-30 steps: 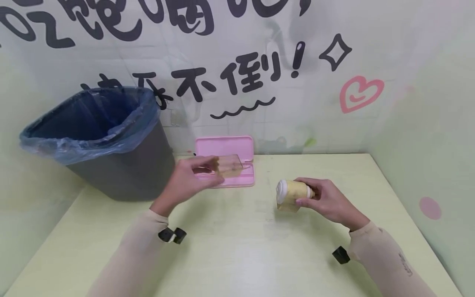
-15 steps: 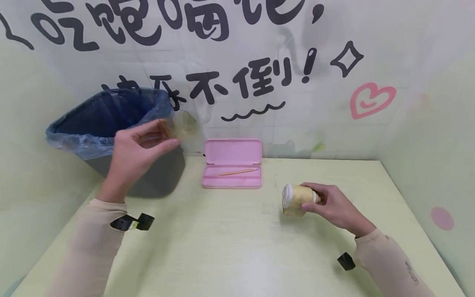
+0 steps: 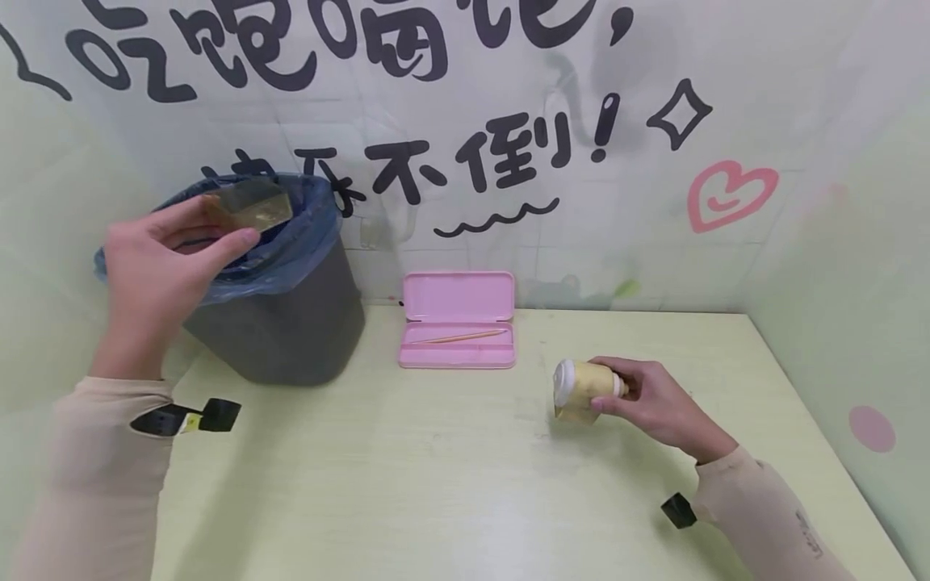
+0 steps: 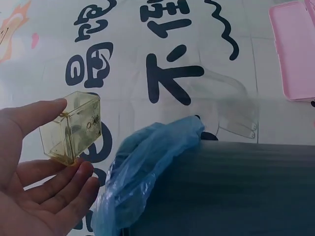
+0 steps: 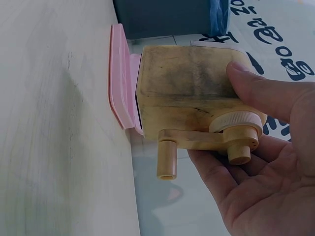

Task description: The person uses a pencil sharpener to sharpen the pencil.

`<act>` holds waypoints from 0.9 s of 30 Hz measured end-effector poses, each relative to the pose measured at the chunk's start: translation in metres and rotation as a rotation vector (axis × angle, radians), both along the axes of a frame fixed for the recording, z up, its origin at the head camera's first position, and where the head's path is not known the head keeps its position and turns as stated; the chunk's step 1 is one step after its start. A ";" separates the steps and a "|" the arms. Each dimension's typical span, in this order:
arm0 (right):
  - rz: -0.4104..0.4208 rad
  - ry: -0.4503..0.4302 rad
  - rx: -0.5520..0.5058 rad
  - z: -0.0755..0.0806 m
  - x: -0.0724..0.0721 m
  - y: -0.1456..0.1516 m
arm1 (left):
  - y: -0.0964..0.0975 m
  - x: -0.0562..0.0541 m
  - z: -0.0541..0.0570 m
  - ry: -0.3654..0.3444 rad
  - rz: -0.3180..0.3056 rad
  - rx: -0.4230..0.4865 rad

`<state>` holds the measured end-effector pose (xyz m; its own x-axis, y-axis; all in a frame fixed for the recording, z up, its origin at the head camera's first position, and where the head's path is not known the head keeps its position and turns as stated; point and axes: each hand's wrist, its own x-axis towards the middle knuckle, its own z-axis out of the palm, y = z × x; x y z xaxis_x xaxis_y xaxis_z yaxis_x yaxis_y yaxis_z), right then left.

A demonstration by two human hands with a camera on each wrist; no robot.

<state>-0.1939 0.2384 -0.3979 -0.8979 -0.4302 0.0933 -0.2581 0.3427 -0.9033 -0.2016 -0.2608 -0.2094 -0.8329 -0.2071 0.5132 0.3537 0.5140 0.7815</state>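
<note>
Over the bin's mouth in the head view, my left hand (image 3: 156, 258) pinches a see-through yellowish shavings drawer (image 3: 263, 208) between thumb and fingers. The left wrist view shows the drawer (image 4: 74, 129) as a clear box with small dark specks on its wall. On the right, my right hand (image 3: 657, 411) grips a yellow hand-crank pencil sharpener (image 3: 592, 383) tipped on its side, close over the table. Its crank handle (image 5: 167, 160) points towards the right wrist camera, and dark smudges cover the body (image 5: 187, 71).
A grey bin (image 3: 291, 343) lined with a blue plastic bag (image 3: 316, 222) stands at the table's back left. Near the back wall lies an open pink pencil case (image 3: 459, 294) holding a pencil (image 3: 465, 336). Walls rise behind and at both sides.
My left hand has carried the drawer from in front of the pencil case, up and left, to over the bin. The right hand keeps its hold on the sharpener in nearly the same place.
</note>
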 end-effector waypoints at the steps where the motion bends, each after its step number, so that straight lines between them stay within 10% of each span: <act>1: 0.000 0.000 0.002 0.000 0.000 0.000 | -0.003 -0.001 -0.001 0.002 0.015 -0.007; 14: -0.010 0.005 0.020 0.000 0.000 0.004 | -0.015 -0.010 -0.009 0.001 0.387 -0.366; 27: -0.005 -0.029 0.000 -0.002 0.000 0.004 | -0.014 -0.012 -0.015 0.108 0.329 -0.716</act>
<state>-0.1943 0.2422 -0.3996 -0.9022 -0.4261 0.0668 -0.2297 0.3438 -0.9105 -0.2134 -0.2750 -0.2244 -0.7243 -0.0230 0.6891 0.1518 0.9696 0.1918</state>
